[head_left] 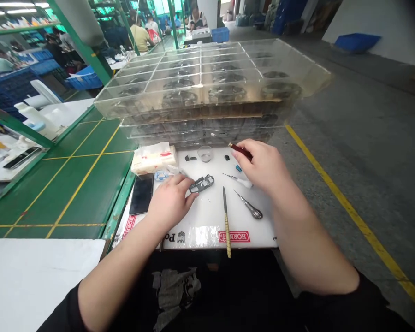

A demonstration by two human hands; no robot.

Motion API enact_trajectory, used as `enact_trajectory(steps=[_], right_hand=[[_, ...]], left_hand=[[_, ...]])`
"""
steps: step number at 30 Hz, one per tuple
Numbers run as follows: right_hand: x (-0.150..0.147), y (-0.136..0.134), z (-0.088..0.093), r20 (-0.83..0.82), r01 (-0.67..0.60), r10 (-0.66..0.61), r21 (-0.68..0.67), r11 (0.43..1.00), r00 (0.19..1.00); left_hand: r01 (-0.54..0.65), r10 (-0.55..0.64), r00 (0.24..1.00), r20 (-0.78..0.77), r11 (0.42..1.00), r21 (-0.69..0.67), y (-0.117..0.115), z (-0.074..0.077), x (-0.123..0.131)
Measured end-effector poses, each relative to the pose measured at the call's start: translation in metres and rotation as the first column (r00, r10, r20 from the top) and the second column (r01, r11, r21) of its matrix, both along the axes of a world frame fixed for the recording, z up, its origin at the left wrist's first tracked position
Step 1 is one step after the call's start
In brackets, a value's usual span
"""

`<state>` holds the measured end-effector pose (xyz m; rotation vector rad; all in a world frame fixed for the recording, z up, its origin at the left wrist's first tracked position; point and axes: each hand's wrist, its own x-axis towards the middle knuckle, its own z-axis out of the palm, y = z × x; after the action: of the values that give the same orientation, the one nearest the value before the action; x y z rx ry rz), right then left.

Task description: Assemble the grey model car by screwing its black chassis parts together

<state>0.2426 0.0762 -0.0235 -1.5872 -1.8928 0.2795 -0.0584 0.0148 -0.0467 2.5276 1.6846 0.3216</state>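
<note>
The left hand [171, 200] lies curled over a dark metal frame [201, 184], its fingertips against the frame's near edge; whether it actually grasps the frame or only steadies it, I cannot tell. The frame sits flat on a white cutting board [202, 219], near the board's middle. The right hand [263, 167] is clenched around a red-handled tool [240, 151], held up just off the board, with its tip hidden from view.

Around the frame lie a long file [225, 221], a metal scraper [251, 209] and a pointed pick [240, 180] with a white tuft at its end, all well within reach and none held. Two small black pieces [191, 158] sit beyond the frame, on either side of a glass dish [205, 153].

Only this one frame is out on the board. Behind it rises a stack of clear trays [207, 78], whose top layer holds a round dark part in each visible compartment. Whether those parts are finished or waiting, I cannot tell. To the left, a phone [141, 193] and a tissue pack [154, 159] lie by the board on a green-matted desk [85, 184].
</note>
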Motion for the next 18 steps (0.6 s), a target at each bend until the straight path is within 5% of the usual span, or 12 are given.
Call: enact_trajectory(steps=[4,7,9,12,15,18], right_hand=[[0.002,0.005,-0.026,-0.072,0.034,-0.036,-0.022,0.999,0.997],[0.001,0.002,-0.030,-0.139,-0.010,0.002,-0.055,0.998,0.990],[-0.002,0.000,-0.027,-0.192,-0.034,0.015,-0.095,0.995,0.981],[-0.007,-0.003,-0.023,-0.286,-0.061,0.019,-0.138,0.989,0.958],[-0.011,-0.008,-0.023,-0.388,-0.031,-0.042,-0.181,0.983,0.921],[-0.016,-0.012,-0.027,-0.464,-0.070,-0.059,-0.256,0.964,0.884]], left_hand=[[0.042,-0.055,0.988,-0.143,0.994,-0.096,0.027,-0.003,0.026],[0.007,-0.034,0.976,-0.214,0.992,-0.129,0.037,-0.014,0.040],[0.003,-0.021,0.990,-0.142,0.992,-0.129,0.042,-0.021,0.041],[0.024,0.003,0.981,0.195,0.990,-0.137,0.046,-0.030,0.029],[0.023,0.160,0.766,0.622,0.961,-0.275,0.048,-0.035,0.013],[0.221,0.407,0.335,0.850,0.843,-0.491,0.047,-0.032,0.004]])
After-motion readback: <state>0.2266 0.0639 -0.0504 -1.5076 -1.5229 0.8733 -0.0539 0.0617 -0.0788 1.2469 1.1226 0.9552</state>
